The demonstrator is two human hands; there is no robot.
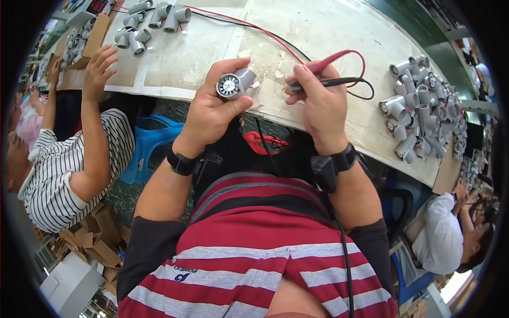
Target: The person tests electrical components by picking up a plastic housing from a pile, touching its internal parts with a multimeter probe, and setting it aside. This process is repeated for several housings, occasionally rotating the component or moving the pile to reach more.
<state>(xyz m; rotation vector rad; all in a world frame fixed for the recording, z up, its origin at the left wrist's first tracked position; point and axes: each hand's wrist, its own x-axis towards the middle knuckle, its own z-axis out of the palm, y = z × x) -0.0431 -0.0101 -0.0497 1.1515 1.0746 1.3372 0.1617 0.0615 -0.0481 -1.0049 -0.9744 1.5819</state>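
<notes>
In my left hand is a grey T-shaped housing, its round end with a finned fan-like wheel facing me. A small white connector sticks out from its right side. My right hand is closed around two test probes, a red probe and a black probe. Their tips point left toward the connector, with a gap between. The probes' red and black leads loop out to the right of the hand. Both hands are over the near edge of the worktable.
A big pile of similar grey housings lies on the right of the table, and several more housings lie at the far left. Red and black cables cross the tabletop. A co-worker in a striped shirt sits left beside a blue stool.
</notes>
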